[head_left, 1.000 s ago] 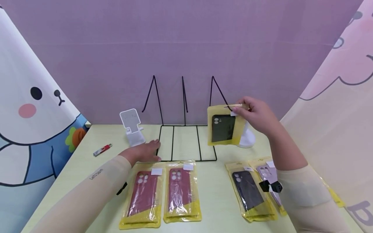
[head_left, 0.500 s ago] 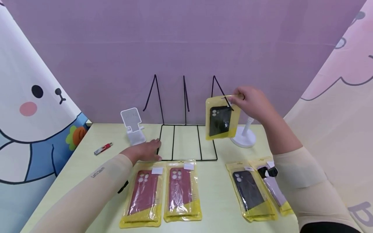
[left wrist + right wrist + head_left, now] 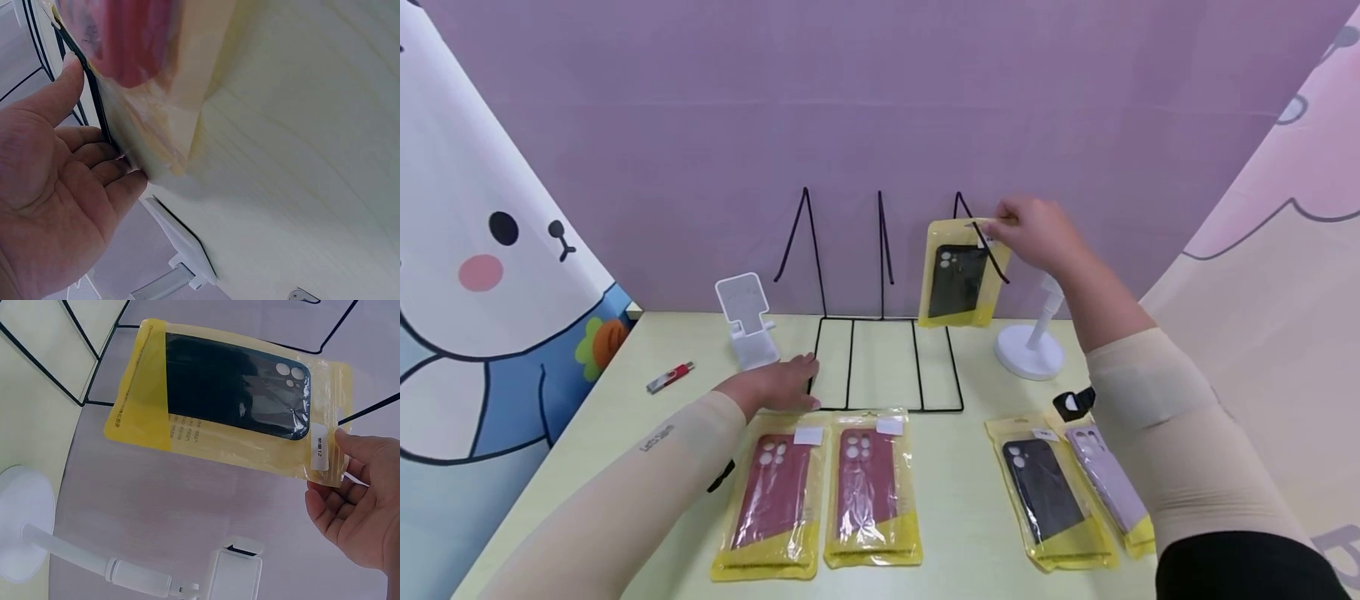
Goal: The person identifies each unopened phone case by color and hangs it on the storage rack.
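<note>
Our right hand (image 3: 1037,237) pinches the bagged black case (image 3: 957,275) by its top edge, up at the wire rack (image 3: 886,367); light, floppy, slick plastic. Left hand (image 3: 775,385) flat, fingers relaxed, steadying rack base

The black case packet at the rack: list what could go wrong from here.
1. The right hand pinches the black case packet only by its top edge, so it may swing or slip.
2. The rack is thin wire; a snag could tip it, though the left hand rests at its base.
3. The white stand close by could get knocked.
</note>
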Tool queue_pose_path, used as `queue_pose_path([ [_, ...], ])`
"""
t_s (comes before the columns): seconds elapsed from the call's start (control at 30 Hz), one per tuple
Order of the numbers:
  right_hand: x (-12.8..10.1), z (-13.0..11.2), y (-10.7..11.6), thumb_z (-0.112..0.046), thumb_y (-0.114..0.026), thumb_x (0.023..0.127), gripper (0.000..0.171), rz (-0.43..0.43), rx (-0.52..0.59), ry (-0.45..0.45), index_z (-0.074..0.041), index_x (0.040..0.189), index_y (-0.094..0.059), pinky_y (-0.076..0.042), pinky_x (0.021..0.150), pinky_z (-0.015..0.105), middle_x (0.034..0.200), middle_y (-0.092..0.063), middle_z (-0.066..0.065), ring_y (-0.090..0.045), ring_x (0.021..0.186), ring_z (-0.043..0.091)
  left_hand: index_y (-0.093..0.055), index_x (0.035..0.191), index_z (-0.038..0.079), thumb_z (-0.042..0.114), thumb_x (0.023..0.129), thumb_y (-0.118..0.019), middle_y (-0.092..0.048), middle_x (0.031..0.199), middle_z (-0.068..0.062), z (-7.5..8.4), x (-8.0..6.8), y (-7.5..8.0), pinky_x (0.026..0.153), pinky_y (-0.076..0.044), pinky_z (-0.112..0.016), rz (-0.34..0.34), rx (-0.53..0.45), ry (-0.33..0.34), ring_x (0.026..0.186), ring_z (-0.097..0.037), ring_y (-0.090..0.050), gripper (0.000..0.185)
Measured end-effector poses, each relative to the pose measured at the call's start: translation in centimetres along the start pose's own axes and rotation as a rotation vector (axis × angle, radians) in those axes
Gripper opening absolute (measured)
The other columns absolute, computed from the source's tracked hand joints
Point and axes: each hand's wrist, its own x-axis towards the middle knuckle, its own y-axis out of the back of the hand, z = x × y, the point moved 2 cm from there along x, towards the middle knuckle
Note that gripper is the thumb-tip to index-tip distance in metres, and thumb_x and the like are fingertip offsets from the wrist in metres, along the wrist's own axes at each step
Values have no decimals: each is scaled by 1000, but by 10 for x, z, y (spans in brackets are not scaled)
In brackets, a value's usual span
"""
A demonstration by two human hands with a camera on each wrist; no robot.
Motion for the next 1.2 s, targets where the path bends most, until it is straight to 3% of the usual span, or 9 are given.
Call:
queue_pose_path([
  [0.27, 20, 2, -1, -43, -50, 101, 35, -24, 21, -23, -8, 100, -53, -38, 64, 38, 89, -52, 9, -46, 79, 26, -15, 157, 5, 44, 97, -59, -7, 165, -16, 2, -4, -1, 123, -17, -49, -7, -2, 16, 152, -35, -9, 84],
  [0.47, 30, 10, -2, -45, -48, 101, 40, -33, 49, -61, -7, 113, -54, -41, 70, 39, 99, -54, 10, -48, 86, 26, -14, 157, 3, 43, 97, -58, -7, 164, -18, 8, -3, 0, 123, -15, -49, -11, 7, -6, 152, -36, -8, 84],
  [0.77, 31, 18, -3, -47, -51, 99, 41, 0, 55, -61, -7, 109, -54, -41, 69, 38, 91, -52, 9, -47, 85, 27, -16, 157, 3, 43, 97, -59, -8, 164, -18, 13, -2, 1, 123, -16, -49, -17, 13, 2, 152, -36, -9, 84],
  [0.93, 25, 18, 1, -47, -51, 99, 50, -1, 71, -67, -7, 130, -53, -48, 86, 47, 119, -57, 16, -52, 106, 32, -15, 157, 3, 43, 97, -58, -8, 164, -18, 11, -1, 0, 123, -16, -49, -16, 18, -4, 151, -36, -9, 84],
  [1.03, 17, 17, 9, -45, -51, 99, 59, 8, 98, -74, -9, 145, -43, -45, 101, 54, 139, -51, 17, -48, 124, 34, -15, 157, 3, 43, 97, -58, -7, 164, -19, 10, 0, -1, 123, -15, -49, -18, 17, -4, 151, -36, -9, 84],
  [1.2, -4, 17, 24, -45, -53, 99, 64, 64, 124, -40, -8, 149, -37, -40, 107, 58, 147, -46, 17, -45, 133, 36, -14, 157, 3, 43, 97, -59, -7, 164, -19, 8, 1, 0, 123, -16, -50, -16, 9, 0, 151, -37, -9, 85],
])
